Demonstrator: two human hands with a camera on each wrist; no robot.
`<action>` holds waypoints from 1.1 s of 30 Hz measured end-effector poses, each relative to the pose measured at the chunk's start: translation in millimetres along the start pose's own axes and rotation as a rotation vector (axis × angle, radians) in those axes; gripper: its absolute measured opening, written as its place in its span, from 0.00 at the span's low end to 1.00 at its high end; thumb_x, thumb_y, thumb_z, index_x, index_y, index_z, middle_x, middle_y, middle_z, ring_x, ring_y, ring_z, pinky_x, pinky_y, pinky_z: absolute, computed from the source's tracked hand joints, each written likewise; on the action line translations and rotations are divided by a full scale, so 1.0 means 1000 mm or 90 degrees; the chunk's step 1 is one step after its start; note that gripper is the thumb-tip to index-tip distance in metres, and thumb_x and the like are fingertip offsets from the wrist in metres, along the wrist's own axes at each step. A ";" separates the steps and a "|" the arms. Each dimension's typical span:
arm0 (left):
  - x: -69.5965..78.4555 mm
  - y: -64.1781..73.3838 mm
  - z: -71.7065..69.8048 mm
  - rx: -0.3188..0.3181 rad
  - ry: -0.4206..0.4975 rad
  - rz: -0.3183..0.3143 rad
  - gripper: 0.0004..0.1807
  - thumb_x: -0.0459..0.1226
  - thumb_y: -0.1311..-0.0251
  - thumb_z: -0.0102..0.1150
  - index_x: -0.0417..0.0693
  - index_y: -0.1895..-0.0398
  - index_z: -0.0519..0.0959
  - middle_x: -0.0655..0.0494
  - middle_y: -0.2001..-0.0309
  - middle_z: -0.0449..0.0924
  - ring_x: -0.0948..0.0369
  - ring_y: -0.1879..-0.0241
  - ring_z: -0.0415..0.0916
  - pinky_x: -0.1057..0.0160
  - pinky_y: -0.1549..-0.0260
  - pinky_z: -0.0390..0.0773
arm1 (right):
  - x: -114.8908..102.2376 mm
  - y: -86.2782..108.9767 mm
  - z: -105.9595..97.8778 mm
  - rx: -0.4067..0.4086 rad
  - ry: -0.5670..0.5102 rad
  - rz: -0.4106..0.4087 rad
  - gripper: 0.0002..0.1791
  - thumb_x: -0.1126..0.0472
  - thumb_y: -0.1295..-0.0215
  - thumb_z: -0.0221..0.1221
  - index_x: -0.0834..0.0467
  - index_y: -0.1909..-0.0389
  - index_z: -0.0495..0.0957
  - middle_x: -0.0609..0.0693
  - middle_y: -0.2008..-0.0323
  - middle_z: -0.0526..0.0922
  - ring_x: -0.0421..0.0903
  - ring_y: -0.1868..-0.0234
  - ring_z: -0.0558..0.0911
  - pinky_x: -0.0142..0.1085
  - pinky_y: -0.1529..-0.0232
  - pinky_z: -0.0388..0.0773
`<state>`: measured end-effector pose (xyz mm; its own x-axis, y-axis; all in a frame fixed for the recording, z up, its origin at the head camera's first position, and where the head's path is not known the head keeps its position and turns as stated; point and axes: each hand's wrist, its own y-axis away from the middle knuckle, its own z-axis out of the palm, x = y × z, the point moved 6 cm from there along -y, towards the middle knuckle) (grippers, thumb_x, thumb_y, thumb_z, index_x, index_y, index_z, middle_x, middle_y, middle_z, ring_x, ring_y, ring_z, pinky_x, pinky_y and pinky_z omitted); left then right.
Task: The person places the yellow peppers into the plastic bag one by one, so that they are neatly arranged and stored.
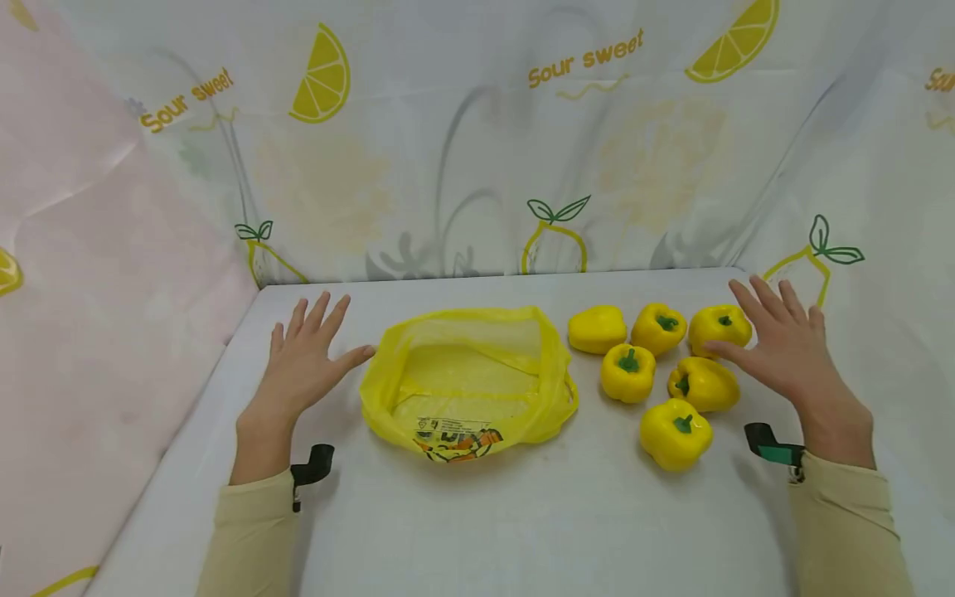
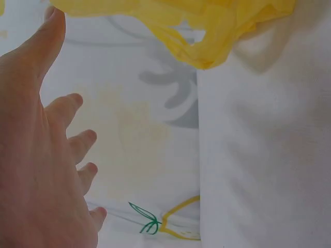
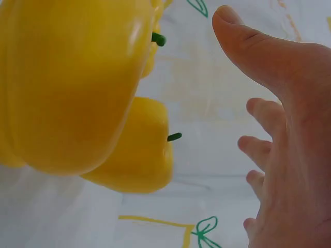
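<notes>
A yellow plastic bag (image 1: 554, 365) with dark and orange print lies with its mouth spread wide on the table's middle. To its right are several yellow bell peppers (image 1: 676, 435) with green stems, loosely grouped. My left hand (image 1: 302, 369) is raised left of the bag, fingers spread, holding nothing; its thumb points toward the bag's edge. In the left wrist view the bag (image 2: 207, 49) hangs above that hand's fingers. My right hand (image 1: 787, 352), also spread and holding nothing, hovers beside the peppers, its thumb overlapping one in the head view. Two peppers loom large in the right wrist view, nearest a big pepper (image 3: 72, 88).
The table (image 1: 477, 531) has a white cover. Behind it hangs a white cloth (image 1: 448, 166) printed with lemons and lettering, and a pinkish cloth (image 1: 97, 274) hangs at the left. Each wrist wears a small black camera mount (image 1: 313, 466).
</notes>
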<state>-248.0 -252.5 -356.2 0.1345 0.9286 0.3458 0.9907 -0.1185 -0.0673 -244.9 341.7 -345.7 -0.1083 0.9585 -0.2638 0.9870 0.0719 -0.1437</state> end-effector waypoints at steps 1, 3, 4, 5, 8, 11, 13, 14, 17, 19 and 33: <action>0.002 0.000 0.000 -0.004 -0.001 0.003 0.51 0.72 0.40 0.43 0.67 0.19 0.37 0.54 0.18 0.29 0.44 0.20 0.21 0.28 0.30 0.25 | -0.003 0.000 0.000 0.000 -0.002 -0.006 0.55 0.33 0.37 0.56 0.51 0.19 0.39 0.62 0.20 0.37 0.68 0.22 0.29 0.73 0.31 0.23; 0.006 -0.001 0.001 -0.012 -0.003 0.011 0.51 0.72 0.40 0.44 0.68 0.20 0.37 0.55 0.18 0.30 0.45 0.20 0.22 0.29 0.30 0.27 | -0.009 -0.001 -0.001 -0.004 -0.010 -0.015 0.55 0.33 0.37 0.57 0.50 0.19 0.40 0.61 0.20 0.37 0.67 0.22 0.29 0.72 0.31 0.23; 0.008 -0.001 0.001 -0.015 -0.002 0.017 0.51 0.71 0.39 0.44 0.68 0.19 0.37 0.55 0.18 0.30 0.45 0.20 0.23 0.29 0.29 0.28 | -0.012 -0.001 -0.002 -0.008 -0.013 -0.020 0.55 0.34 0.37 0.57 0.50 0.19 0.40 0.61 0.20 0.38 0.66 0.21 0.29 0.72 0.30 0.23; 0.010 -0.001 0.002 -0.017 -0.002 0.026 0.51 0.71 0.39 0.45 0.67 0.19 0.37 0.54 0.18 0.31 0.45 0.20 0.23 0.29 0.29 0.29 | -0.016 -0.002 -0.002 -0.011 -0.016 -0.025 0.54 0.34 0.37 0.58 0.50 0.19 0.41 0.61 0.20 0.38 0.66 0.21 0.30 0.72 0.30 0.24; 0.017 -0.002 0.003 -0.025 0.009 0.052 0.51 0.69 0.39 0.48 0.66 0.19 0.39 0.52 0.18 0.34 0.44 0.20 0.26 0.29 0.29 0.30 | -0.027 -0.002 -0.001 -0.032 -0.025 -0.031 0.54 0.34 0.38 0.59 0.50 0.19 0.42 0.61 0.20 0.40 0.65 0.21 0.30 0.71 0.30 0.24; 0.023 -0.002 0.005 -0.042 0.016 0.065 0.52 0.69 0.40 0.51 0.67 0.19 0.39 0.52 0.18 0.35 0.43 0.20 0.27 0.29 0.29 0.31 | -0.039 -0.003 0.003 -0.053 -0.022 -0.045 0.55 0.34 0.39 0.59 0.50 0.20 0.43 0.62 0.20 0.42 0.66 0.21 0.32 0.71 0.30 0.26; 0.026 -0.002 0.006 -0.054 0.012 0.067 0.54 0.69 0.42 0.52 0.67 0.19 0.39 0.52 0.18 0.36 0.42 0.20 0.28 0.29 0.29 0.31 | -0.046 -0.003 0.007 -0.068 -0.019 -0.057 0.55 0.34 0.40 0.60 0.50 0.20 0.43 0.63 0.21 0.43 0.66 0.21 0.33 0.72 0.30 0.27; 0.028 -0.001 0.006 -0.059 0.008 0.068 0.54 0.70 0.43 0.52 0.67 0.19 0.38 0.51 0.18 0.36 0.42 0.20 0.29 0.28 0.29 0.32 | -0.050 -0.003 0.009 -0.075 -0.018 -0.064 0.55 0.34 0.40 0.60 0.50 0.20 0.44 0.63 0.21 0.44 0.67 0.21 0.34 0.72 0.30 0.28; 0.037 0.001 0.005 -0.069 0.006 0.083 0.55 0.69 0.44 0.54 0.68 0.19 0.39 0.49 0.18 0.39 0.40 0.20 0.33 0.28 0.30 0.36 | -0.058 -0.005 0.013 -0.097 -0.020 -0.080 0.55 0.34 0.41 0.62 0.50 0.20 0.45 0.63 0.21 0.47 0.68 0.21 0.38 0.73 0.31 0.32; 0.045 0.002 0.005 -0.076 0.028 0.105 0.54 0.67 0.43 0.57 0.67 0.19 0.42 0.48 0.19 0.41 0.39 0.21 0.35 0.28 0.30 0.38 | -0.063 -0.005 0.015 -0.109 -0.026 -0.088 0.55 0.35 0.42 0.63 0.51 0.20 0.47 0.64 0.22 0.49 0.69 0.22 0.42 0.74 0.31 0.36; 0.062 0.006 0.015 -0.125 0.042 0.134 0.47 0.61 0.44 0.64 0.58 0.23 0.59 0.46 0.20 0.48 0.38 0.22 0.41 0.29 0.29 0.45 | -0.092 0.008 0.026 -0.240 -0.102 -0.079 0.51 0.32 0.44 0.63 0.56 0.25 0.60 0.65 0.26 0.61 0.68 0.28 0.60 0.68 0.34 0.60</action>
<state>-234.2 -189.8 -349.4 0.3327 0.8521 0.4040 0.9250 -0.3783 0.0362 -230.5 247.2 -347.5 -0.2161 0.8833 -0.4161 0.9364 0.3082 0.1678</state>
